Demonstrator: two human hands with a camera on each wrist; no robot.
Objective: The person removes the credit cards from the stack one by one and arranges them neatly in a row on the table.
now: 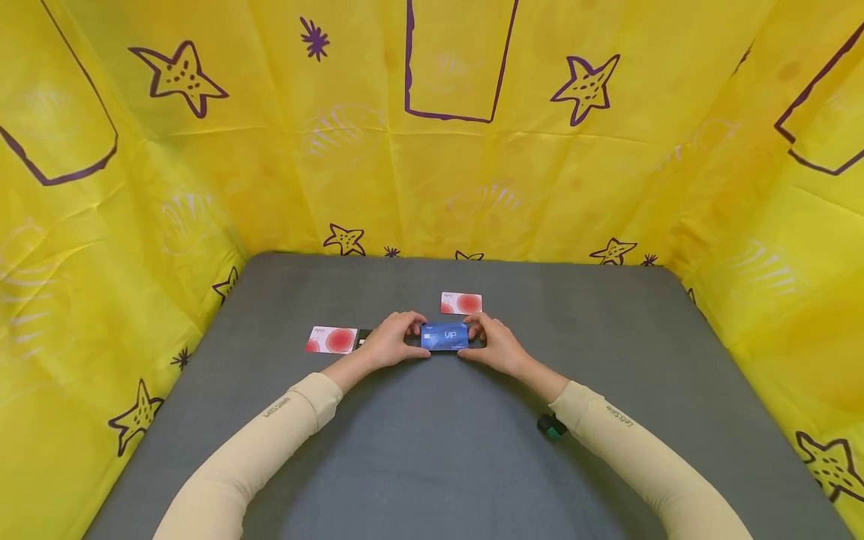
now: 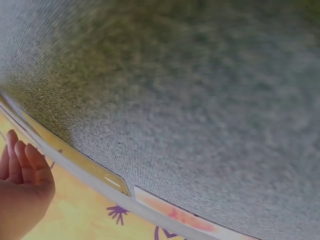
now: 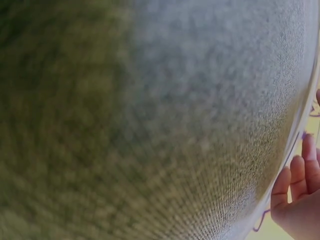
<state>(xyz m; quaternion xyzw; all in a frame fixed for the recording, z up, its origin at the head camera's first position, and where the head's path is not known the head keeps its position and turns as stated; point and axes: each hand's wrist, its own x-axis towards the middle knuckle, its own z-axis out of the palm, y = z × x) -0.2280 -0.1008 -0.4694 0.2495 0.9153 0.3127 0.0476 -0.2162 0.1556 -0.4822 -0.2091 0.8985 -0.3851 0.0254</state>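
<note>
Head view: blue VIP card (image 1: 445, 337), one, just in front of the far red-and-white card (image 1: 462, 303), its ends pinched by your left hand (image 1: 394, 341) and right hand (image 1: 499, 345); hold it level, with even, light pressure.

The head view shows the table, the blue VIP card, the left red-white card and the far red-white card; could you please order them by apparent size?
1. Table
2. Blue VIP card and left red-white card, too alike to rank
3. Far red-white card
</note>
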